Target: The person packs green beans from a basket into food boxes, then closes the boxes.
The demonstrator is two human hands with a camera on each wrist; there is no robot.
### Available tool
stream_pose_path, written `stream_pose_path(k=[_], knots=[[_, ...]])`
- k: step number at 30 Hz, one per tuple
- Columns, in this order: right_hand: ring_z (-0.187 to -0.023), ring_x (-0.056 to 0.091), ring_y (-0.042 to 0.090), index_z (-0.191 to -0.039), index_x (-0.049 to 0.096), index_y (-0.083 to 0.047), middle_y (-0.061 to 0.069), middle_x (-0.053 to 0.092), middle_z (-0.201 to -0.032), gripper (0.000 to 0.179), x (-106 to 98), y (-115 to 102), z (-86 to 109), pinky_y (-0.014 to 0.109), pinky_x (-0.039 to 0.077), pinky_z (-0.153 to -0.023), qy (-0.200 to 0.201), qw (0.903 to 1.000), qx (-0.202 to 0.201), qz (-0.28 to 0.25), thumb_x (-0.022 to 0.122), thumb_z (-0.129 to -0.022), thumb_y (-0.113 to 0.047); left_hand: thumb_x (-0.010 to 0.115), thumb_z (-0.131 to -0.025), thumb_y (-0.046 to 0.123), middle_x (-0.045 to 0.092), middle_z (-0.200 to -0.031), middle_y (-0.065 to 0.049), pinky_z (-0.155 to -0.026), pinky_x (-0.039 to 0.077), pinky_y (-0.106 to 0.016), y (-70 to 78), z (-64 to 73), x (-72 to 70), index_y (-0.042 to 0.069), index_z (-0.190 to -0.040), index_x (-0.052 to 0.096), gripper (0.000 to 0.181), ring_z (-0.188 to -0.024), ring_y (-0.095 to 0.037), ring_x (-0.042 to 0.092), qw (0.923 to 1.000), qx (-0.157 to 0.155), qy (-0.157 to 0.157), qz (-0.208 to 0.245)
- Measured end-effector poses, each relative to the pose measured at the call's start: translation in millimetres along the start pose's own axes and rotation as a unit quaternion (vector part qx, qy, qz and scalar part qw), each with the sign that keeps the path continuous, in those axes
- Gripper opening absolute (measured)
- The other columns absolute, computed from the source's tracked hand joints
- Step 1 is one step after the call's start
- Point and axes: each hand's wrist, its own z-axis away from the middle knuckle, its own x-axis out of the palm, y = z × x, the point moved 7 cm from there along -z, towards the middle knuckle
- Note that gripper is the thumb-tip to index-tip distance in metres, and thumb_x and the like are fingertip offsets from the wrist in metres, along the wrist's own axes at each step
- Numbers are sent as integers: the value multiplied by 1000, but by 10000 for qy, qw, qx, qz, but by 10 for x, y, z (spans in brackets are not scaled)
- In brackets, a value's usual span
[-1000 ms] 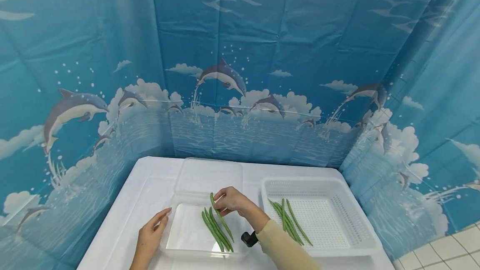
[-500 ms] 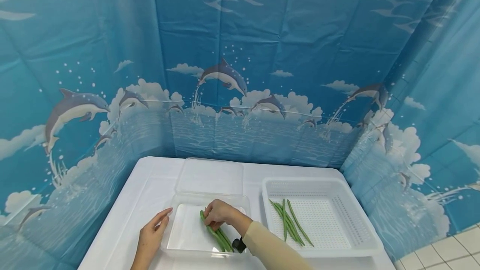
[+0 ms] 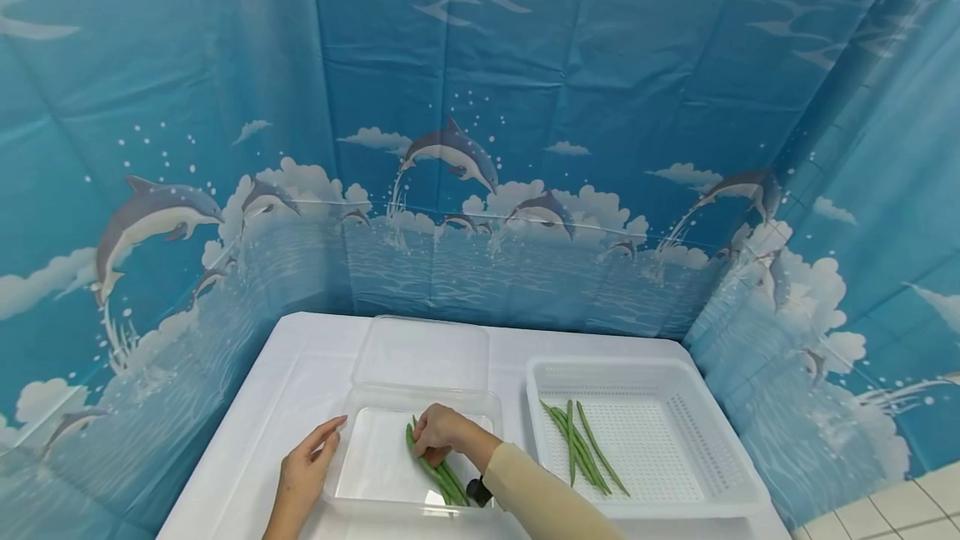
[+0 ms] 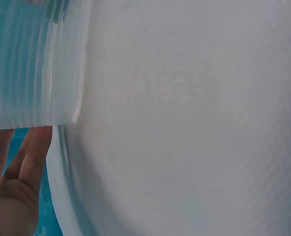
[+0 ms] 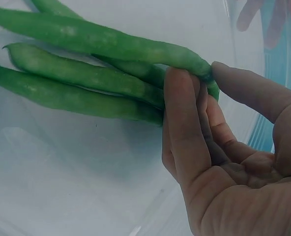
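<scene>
And there we had the right hand (image 3: 444, 432), thumb and forefinger pinched on the very end of one green bean (image 5: 106, 43), the rest of its length lying out over its neighbours. A neat choice, we judged: held by the tip, the bean could lie along the other beans (image 5: 81, 101) without the fingers crowding them. All of that was inside the clear box (image 3: 375, 473), right of its middle, the beans roughly side by side. Over to the left hand (image 3: 306, 463), fingers apart and relaxed at the box's left wall, gripping nothing; whether the tips touched plastic we couldn't tell, but the spot seemed suited to steadying it. Behind the box lay what looked like its clear lid (image 3: 420, 354), probably put there to leave the top free. Off to the right, within easy reach of the right hand, stood the white perforated basket (image 3: 660, 440), more beans (image 3: 591, 465) bunched along its left side. White cloth (image 3: 277, 382) covered the desk beneath, and around everything hung a blue dolphin curtain (image 3: 495, 48).
</scene>
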Motion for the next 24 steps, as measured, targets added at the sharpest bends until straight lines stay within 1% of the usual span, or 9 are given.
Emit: stream_pose_path(k=[6, 11, 16, 20, 24], knots=[[-49, 61, 14, -84, 71, -1, 9, 69, -63, 16, -7, 18, -8, 38, 69, -61, 24, 10000, -25, -30, 80, -81, 13, 59, -111, 31, 65, -150, -11, -113, 53, -58, 18, -6, 9, 16, -142, 68, 36, -143, -41, 57, 10000, 51, 12, -63], [-51, 60, 14, -88, 72, 1, 11, 70, -67, 15, -12, 19, -6, 38, 69, -62, -3, 9999, -30, -112, 79, -82, 13, 59, -111, 31, 65, -149, -11, -112, 53, -58, 33, 3, 4, 16, -140, 69, 35, -142, -41, 58, 9999, 66, 43, -111], [-54, 60, 14, -92, 72, 3, 9, 67, -67, 14, -57, -6, 25, 38, 69, -64, -62, 9997, -86, -226, 78, -83, 12, 59, -110, 32, 66, -148, -11, -110, 54, -58, 41, -1, -9, 16, -139, 70, 34, -141, -41, 59, 9997, 116, 119, -161], [-56, 62, 13, -97, 73, 4, 7, 67, -66, 13, -170, -31, 68, 37, 70, -66, -127, 9987, -213, -455, 78, -86, 8, 59, -110, 34, 66, -148, -11, -111, 54, -58, 31, -2, -7, 16, -140, 69, 36, -143, -42, 57, 9998, 117, 62, -157], [-61, 66, 13, -105, 72, 4, 7, 68, -72, 17, -380, -92, 131, 35, 69, -67, -156, 9958, -369, -820, 77, -89, 2, 58, -111, 33, 65, -150, -11, -113, 53, -58, 9, 4, -15, 15, -142, 67, 37, -145, -41, 56, 9999, 38, -11, -96]])
